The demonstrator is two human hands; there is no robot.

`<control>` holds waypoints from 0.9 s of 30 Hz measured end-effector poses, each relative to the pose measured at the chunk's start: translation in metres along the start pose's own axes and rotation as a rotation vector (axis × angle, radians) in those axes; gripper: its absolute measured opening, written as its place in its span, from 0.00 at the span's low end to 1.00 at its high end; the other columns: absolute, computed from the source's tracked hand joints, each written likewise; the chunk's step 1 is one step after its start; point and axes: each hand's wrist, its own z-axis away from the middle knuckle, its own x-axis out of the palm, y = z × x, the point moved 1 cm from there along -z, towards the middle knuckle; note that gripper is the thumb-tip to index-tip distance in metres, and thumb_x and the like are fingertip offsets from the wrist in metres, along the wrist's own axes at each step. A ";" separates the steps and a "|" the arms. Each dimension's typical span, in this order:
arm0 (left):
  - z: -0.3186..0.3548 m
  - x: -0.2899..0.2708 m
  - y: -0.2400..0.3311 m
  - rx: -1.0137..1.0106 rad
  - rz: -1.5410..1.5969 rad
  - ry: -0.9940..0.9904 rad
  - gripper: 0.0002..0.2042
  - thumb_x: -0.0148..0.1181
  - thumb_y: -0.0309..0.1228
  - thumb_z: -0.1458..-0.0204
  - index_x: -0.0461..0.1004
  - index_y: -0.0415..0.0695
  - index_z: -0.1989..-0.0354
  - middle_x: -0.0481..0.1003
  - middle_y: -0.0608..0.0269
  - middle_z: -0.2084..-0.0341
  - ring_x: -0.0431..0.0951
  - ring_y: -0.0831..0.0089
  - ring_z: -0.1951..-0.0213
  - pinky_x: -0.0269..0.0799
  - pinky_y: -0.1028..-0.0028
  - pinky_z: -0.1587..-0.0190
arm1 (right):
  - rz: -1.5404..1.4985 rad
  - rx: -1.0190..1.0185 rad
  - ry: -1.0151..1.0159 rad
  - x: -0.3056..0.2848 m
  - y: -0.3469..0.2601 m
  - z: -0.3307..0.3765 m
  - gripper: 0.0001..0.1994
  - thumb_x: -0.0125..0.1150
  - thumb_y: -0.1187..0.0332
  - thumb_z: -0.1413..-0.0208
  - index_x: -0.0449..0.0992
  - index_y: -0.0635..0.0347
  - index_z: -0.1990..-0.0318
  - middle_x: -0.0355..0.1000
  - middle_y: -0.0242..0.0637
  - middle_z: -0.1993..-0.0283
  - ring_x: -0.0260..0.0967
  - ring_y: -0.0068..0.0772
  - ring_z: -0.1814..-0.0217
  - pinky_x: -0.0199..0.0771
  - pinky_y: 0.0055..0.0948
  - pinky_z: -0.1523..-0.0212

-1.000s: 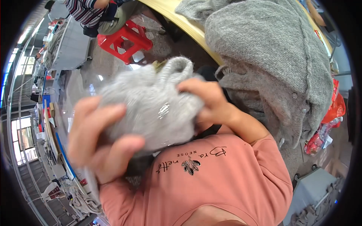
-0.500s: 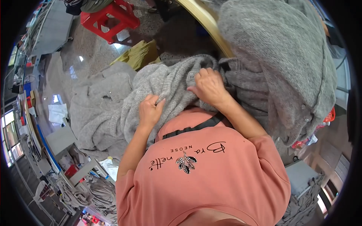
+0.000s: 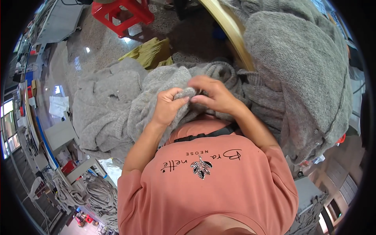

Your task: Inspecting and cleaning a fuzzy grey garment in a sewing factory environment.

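A grey knit sweater (image 3: 156, 84) lies bunched across my lap. My left hand (image 3: 167, 106) is closed on it, pinching a thick fold between thumb and fingers so that the fold's rounded end pokes out toward the right. Close beside that end is my right hand (image 3: 214, 95), its thumb and curved fingers apart, the fingertips slightly blurred. Whether the right fingertips touch the knit is hard to make out.
More grey knitwear (image 3: 103, 105) spreads to the left, and a large grey knit pile (image 3: 301, 66) rises at the right beside a pale curved edge (image 3: 229, 29). Beyond my lap are crumpled yellow material (image 3: 150, 53) and a red stool (image 3: 123, 17) on the floor.
My left hand has moved up and right and now pinches a raised fold. The right hand has shifted down and let go of the knit it was gripping. The view has shifted slightly.
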 end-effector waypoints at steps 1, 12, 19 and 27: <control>0.000 0.006 0.005 0.024 -0.089 -0.025 0.05 0.51 0.19 0.60 0.72 0.35 0.74 0.72 0.67 0.78 0.67 0.85 0.74 0.64 0.82 0.72 | -0.019 0.004 -0.049 0.004 0.005 0.000 0.08 0.58 0.69 0.60 0.68 0.64 0.75 0.65 0.42 0.75 0.62 0.41 0.73 0.63 0.32 0.73; 0.007 0.011 -0.010 0.013 -0.364 0.042 0.04 0.51 0.22 0.57 0.70 0.34 0.75 0.69 0.71 0.81 0.64 0.86 0.75 0.62 0.82 0.75 | 0.070 0.029 0.136 0.025 0.003 0.012 0.09 0.52 0.72 0.56 0.61 0.65 0.82 0.60 0.46 0.82 0.60 0.47 0.79 0.59 0.35 0.78; 0.001 0.007 0.006 0.347 -0.479 -0.050 0.02 0.54 0.20 0.58 0.71 0.35 0.75 0.69 0.70 0.79 0.65 0.86 0.75 0.61 0.84 0.74 | -0.161 0.250 0.005 0.015 0.004 0.007 0.09 0.52 0.70 0.53 0.65 0.65 0.80 0.62 0.42 0.81 0.61 0.37 0.79 0.60 0.34 0.76; -0.002 -0.003 -0.005 -0.048 0.103 0.001 0.07 0.53 0.19 0.58 0.71 0.35 0.68 0.72 0.67 0.75 0.68 0.84 0.74 0.64 0.84 0.72 | 0.733 0.071 0.195 0.003 0.019 0.032 0.09 0.55 0.66 0.57 0.65 0.62 0.73 0.62 0.44 0.73 0.62 0.45 0.69 0.62 0.39 0.69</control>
